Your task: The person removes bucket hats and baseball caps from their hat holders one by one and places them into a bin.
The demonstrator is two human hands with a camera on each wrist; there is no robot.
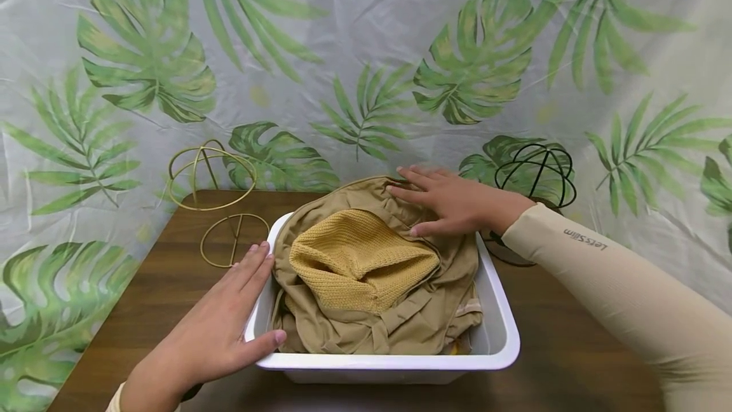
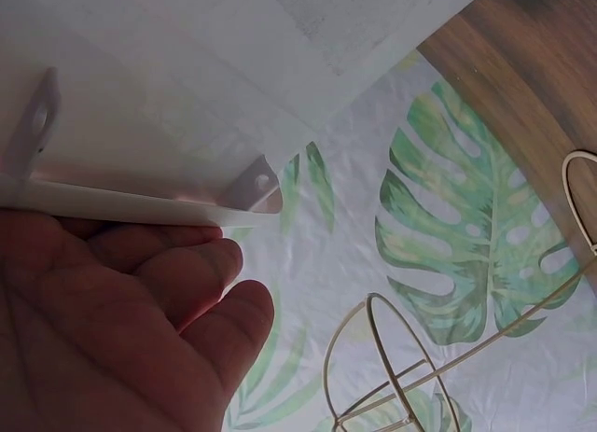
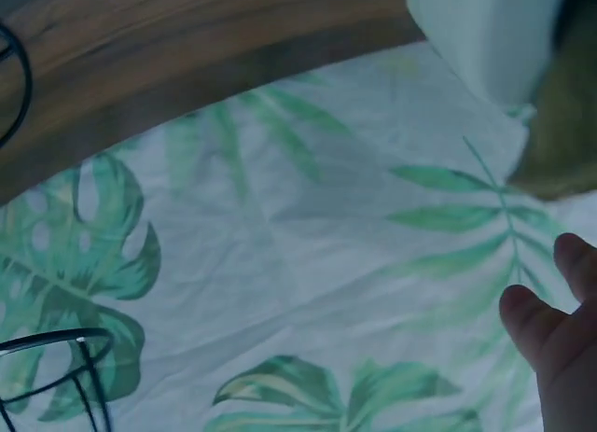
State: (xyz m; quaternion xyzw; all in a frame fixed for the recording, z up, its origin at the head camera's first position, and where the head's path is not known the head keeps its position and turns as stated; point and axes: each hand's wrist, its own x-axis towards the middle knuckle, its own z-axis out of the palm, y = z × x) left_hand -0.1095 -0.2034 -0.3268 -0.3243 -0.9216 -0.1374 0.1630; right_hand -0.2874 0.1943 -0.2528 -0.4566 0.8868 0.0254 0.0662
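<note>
A white plastic tub [image 1: 503, 343] stands on the table, filled with a bunched khaki garment [image 1: 349, 332]. In the middle of the garment lies a mustard-yellow knitted piece [image 1: 366, 259], its folds gathered inward. My left hand [image 1: 220, 320] rests along the tub's left rim, fingers extended and thumb over the near corner; the left wrist view shows some of its fingers [image 2: 201, 264] right at the rim's underside. At the back right, my right hand [image 1: 448, 199] is spread over the khaki cloth, its thumb close to the yellow knit. Two of its fingertips show at the edge of the right wrist view.
A gold wire stand [image 1: 234, 240] is left of the tub, a black wire stand [image 1: 534, 173] right of it. Both are on the brown wooden table [image 1: 171, 272]. A leaf-print sheet [image 1: 366, 30] hangs behind.
</note>
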